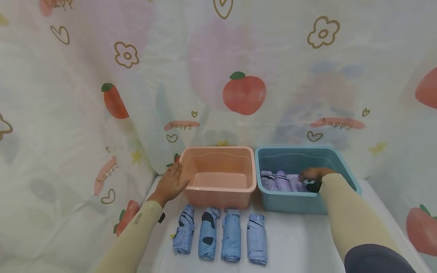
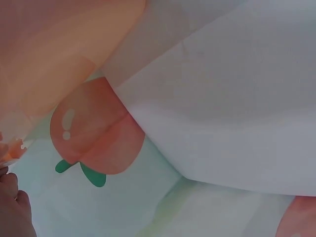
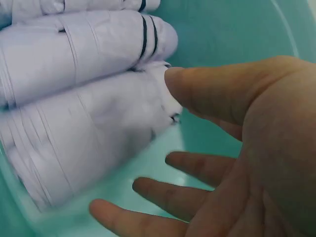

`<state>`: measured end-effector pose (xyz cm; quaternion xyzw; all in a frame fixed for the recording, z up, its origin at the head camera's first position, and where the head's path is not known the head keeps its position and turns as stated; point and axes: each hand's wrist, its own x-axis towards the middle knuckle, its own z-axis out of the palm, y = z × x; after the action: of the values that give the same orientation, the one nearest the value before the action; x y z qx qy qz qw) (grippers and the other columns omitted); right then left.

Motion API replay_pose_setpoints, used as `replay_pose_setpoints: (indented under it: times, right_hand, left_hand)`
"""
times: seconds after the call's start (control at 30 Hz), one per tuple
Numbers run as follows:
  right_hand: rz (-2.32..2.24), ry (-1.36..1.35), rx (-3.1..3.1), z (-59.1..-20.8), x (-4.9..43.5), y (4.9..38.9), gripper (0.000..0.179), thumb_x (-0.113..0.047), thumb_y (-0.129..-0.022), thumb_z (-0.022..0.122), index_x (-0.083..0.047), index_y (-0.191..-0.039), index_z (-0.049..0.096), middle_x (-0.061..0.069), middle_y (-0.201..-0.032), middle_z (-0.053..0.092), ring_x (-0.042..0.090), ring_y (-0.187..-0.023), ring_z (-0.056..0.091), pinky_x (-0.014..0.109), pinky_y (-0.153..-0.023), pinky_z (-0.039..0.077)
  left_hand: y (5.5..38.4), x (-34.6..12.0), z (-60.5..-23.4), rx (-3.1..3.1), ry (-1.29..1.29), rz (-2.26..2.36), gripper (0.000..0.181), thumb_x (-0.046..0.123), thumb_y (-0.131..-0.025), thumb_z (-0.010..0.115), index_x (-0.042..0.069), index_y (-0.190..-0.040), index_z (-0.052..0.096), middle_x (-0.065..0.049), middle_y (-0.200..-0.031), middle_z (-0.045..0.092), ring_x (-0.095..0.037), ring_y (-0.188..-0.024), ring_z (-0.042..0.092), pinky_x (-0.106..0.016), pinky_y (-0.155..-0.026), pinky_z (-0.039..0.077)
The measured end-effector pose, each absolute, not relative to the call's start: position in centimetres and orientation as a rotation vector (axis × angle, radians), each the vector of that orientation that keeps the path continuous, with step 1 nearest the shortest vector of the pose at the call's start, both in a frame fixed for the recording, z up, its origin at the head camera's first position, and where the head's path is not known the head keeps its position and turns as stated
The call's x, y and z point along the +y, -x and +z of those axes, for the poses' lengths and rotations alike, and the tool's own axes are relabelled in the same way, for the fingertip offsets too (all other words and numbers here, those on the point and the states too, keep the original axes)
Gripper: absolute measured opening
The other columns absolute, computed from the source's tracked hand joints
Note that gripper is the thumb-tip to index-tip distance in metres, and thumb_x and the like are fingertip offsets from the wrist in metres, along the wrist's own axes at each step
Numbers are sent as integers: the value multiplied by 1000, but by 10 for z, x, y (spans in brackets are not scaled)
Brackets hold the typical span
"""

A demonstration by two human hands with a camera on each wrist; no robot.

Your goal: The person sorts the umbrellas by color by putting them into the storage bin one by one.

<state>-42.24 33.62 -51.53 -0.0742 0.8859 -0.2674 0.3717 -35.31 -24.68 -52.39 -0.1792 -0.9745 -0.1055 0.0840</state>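
Head view: inside the blue tub (image 1: 290, 203), lilac bundles (image 1: 282, 181) are being partly hidden by the right hand (image 1: 313, 174), its grip being held wide beside one bundle; any thumb contact is being left unclear. Another is being cropped by the right wrist view. Left of the blue tub, a peach tub (image 1: 218, 199) is being touched by the left hand (image 1: 170, 182), grip relaxed, fingers straight, mostly cut off in its wrist view. In front and left of the blue tub, four blue bundles (image 1: 231, 235) are being carried by the bench (image 1: 297, 242).
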Motion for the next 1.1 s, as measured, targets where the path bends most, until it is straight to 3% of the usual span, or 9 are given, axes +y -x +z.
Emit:
replay_pose_setpoints:
  times: [0.2,0.33,0.47,0.63,0.9,1.1]
  right_hand:
    - [-807,180,2335,-482,358,405,56,-15,-101,49,19,-140,29,42,-136,37,58,-123,40,58,-89,46]
    - [-807,192,2432,-465,370,385,57,-19,-101,50,18,-141,31,42,-139,33,59,-122,40,60,-87,47]
    - [-679,300,2680,-459,375,360,69,-35,-101,50,20,-138,33,41,-138,36,59,-124,37,65,-95,37]
    - [-579,261,2917,-461,373,329,94,-60,-97,44,18,-145,21,42,-146,22,59,-131,22,69,-101,22]
    - [-421,332,3040,-477,381,315,98,-62,-97,42,13,-149,9,38,-152,10,53,-140,5,68,-106,2]
    - [-419,314,3059,-486,383,309,100,-63,-96,40,15,-149,6,38,-152,6,52,-140,-1,66,-107,-3]
  left_hand:
    - [355,-243,-519,-2910,542,-336,76,43,-99,49,-13,-146,28,-25,-154,26,-37,-143,23,-50,-114,18]
    - [354,-243,-517,-2899,553,-335,75,42,-99,50,-14,-145,29,-27,-153,27,-39,-142,24,-51,-113,19]
    - [351,-244,-518,-2893,548,-313,76,43,-98,50,-15,-144,31,-28,-151,30,-40,-141,26,-53,-112,21]
    - [347,-243,-520,-2877,547,-297,77,44,-98,51,-15,-144,32,-28,-150,31,-40,-140,27,-54,-112,22]
    - [348,-245,-521,-2903,555,-286,80,49,-99,44,-14,-145,29,-27,-152,29,-38,-141,25,-54,-112,21]
    - [346,-243,-519,-2920,546,-304,80,49,-99,44,-14,-146,29,-27,-152,29,-39,-142,24,-54,-112,20]
